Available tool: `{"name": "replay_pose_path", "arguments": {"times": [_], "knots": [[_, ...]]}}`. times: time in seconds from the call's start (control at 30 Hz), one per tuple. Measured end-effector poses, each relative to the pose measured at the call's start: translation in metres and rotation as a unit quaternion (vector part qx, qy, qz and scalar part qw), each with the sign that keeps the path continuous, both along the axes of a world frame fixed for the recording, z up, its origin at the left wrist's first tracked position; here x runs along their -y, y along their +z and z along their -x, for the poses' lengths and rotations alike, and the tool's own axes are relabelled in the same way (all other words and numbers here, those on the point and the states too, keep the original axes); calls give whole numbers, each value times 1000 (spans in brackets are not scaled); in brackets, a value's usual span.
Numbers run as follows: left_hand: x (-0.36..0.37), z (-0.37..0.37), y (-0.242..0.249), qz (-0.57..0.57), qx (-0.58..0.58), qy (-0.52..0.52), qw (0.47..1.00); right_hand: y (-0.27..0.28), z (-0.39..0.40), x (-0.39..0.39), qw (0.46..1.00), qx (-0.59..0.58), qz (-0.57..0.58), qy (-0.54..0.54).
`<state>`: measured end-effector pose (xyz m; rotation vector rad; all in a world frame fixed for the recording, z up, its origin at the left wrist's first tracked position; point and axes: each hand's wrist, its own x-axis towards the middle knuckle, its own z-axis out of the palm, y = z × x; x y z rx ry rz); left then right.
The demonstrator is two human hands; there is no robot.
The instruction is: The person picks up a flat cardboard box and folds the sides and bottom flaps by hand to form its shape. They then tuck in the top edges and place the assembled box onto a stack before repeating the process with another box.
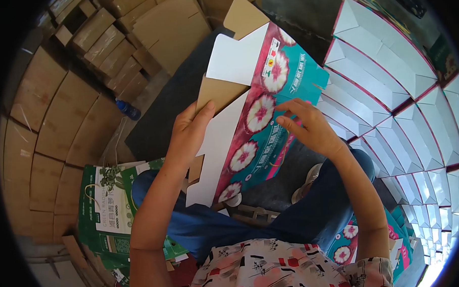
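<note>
A printed carton [259, 114] with a teal and crimson face and pictures of sliced radish stands tilted in front of me, over my knees. Its white side flaps [236, 54] and brown inner flaps [243, 16] stick out along the left and top. My left hand [191, 132] grips a brown flap on the left side, thumb on top and fingers hidden behind. My right hand [315, 130] hovers at the teal face, thumb and fingers apart, fingertips close to the print. A pink strip and a yellowish cord show below that hand.
Brown cardboard boxes [52, 129] are stacked at the left. Rows of white folded cartons with crimson edges [373, 70] rise on the right. Green printed bags [97, 198] lie beside my left leg, more teal cartons [346, 240] beside my right. A blue bottle [128, 109] lies on the floor.
</note>
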<state>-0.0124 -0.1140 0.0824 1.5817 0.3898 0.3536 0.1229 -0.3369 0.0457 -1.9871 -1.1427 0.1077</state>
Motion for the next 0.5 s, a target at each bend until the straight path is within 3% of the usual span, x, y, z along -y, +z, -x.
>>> {"name": "replay_pose_path", "arguments": {"times": [0.13,0.3,0.43,0.47,0.5], "knots": [[2,6,20,35,-7,25,999,15,27,-23,1000,-14,5,20],[-3,30,44,116,61,105,986,31,78,-52,998,56,-9,34],[26,27,15,164,91,206,961,28,88,-58,996,33,33,75],[31,19,0,84,44,184,978,27,85,-56,996,25,43,69],[38,6,-20,78,62,176,979,21,79,-53,996,-2,60,66]]}}
